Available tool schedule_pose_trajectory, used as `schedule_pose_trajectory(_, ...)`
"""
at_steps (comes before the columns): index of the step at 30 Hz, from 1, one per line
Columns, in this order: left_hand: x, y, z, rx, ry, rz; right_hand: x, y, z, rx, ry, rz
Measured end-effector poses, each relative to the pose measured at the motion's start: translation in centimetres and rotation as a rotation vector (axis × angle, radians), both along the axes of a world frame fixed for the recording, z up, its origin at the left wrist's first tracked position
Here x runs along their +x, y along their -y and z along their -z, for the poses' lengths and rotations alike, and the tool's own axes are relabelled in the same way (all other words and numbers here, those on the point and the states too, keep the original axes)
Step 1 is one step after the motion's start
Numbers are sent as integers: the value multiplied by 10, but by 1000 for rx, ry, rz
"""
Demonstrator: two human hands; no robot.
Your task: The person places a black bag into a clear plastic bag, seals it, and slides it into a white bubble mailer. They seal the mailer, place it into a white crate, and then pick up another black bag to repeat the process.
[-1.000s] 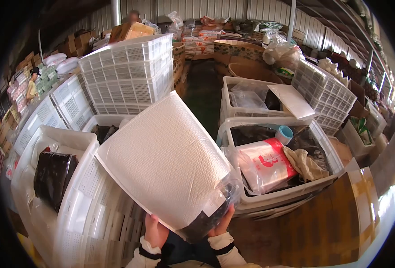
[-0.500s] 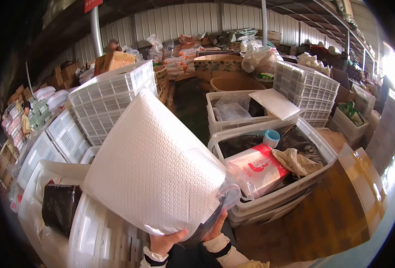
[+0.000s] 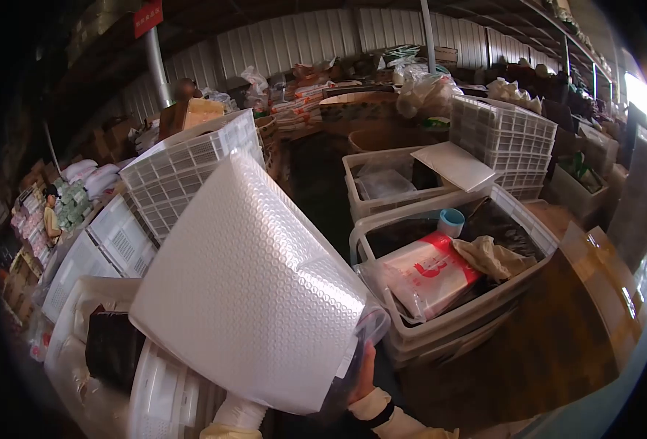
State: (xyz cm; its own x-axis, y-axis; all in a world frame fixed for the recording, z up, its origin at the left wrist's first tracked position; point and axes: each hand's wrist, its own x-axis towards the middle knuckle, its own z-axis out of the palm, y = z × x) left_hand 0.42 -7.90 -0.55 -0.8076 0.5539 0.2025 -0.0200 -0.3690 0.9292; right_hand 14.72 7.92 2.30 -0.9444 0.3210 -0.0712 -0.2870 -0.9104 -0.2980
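Observation:
A large silvery-white bubble-wrap bag (image 3: pixel 243 285) fills the middle of the view, tilted, with its narrower end up. Clear plastic film (image 3: pixel 372 325) shows along its lower right edge. My right hand (image 3: pixel 363 379) is closed on that film, its fingers partly covered. Of my left arm only the pale sleeve (image 3: pixel 237 418) shows, under the bag's lower edge; the hand itself is hidden behind the bag.
On the right, a white crate (image 3: pixel 440 331) holds a red-and-white printed package (image 3: pixel 429 272), a blue cup (image 3: pixel 450 222) and a tan cloth (image 3: pixel 495 257). Stacked crates (image 3: pixel 192 157) rise on the left, near a black bundle (image 3: pixel 113 347). Another person (image 3: pixel 51 216) is far left.
My left hand has gone from the bag's bottom edge to behind it, out of sight. The bag sits slightly lower, and my right hand remains at its lower right edge.

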Motion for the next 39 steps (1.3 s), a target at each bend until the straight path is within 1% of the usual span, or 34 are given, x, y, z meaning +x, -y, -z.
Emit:
schedule_pose_trajectory(2,-11,-10,12,-4,16,32,0,-5,-3,-3,-38,-11)
schedule_pose_trajectory(6,-18,-16,22,-18,17,74,-3,-4,-4,-26,-10,47)
schedule_pose_trajectory(9,-26,-18,24,-17,32,91,-4,-14,11,-32,-81,-71)
schedule_pose_trajectory(12,-31,-19,27,-11,41,96,-1,-3,7,-35,73,27)
schedule_pose_trajectory(16,-34,-19,32,-20,47,104,5,-6,-4,-58,20,-35)
schedule_pose_trajectory(19,-35,-20,35,-22,31,110,-1,-6,12,-101,-12,32)
schedule_pose_trajectory(22,-33,-17,42,-28,-34,91,-4,-19,22,-95,-31,47)
schedule_pose_trajectory(24,-28,-3,50,-1,-120,-21,1,-29,15,-126,-95,38)
schedule_pose_trajectory(25,-23,0,45,89,-80,-121,1,-32,12,-140,-130,33)
schedule_pose_trajectory(27,44,-21,-39,500,146,-419,-1,-33,13,-142,-138,54)
schedule_pose_trajectory(29,70,-17,-68,75,-814,-887,-1,-34,12,-138,-134,61)
schedule_pose_trajectory(30,84,-13,-81,-186,-1298,-1075,0,-32,11,-139,-127,62)
schedule_pose_trajectory(32,114,-16,-130,-697,-1711,-643,1,-28,11,-109,-105,76)
schedule_pose_trajectory(33,125,-30,-148,-897,-1541,-398,1,-27,11,-75,-91,91)
schedule_pose_trajectory(34,123,-44,-156,-974,-1501,-364,2,-25,13,-39,-76,103)
schedule_pose_trajectory(36,115,-63,-159,-1124,-1419,-298,5,-19,19,-84,-59,79)
schedule_pose_trajectory(39,97,-60,-136,-960,-1331,-258,12,-16,20,-110,-35,52)
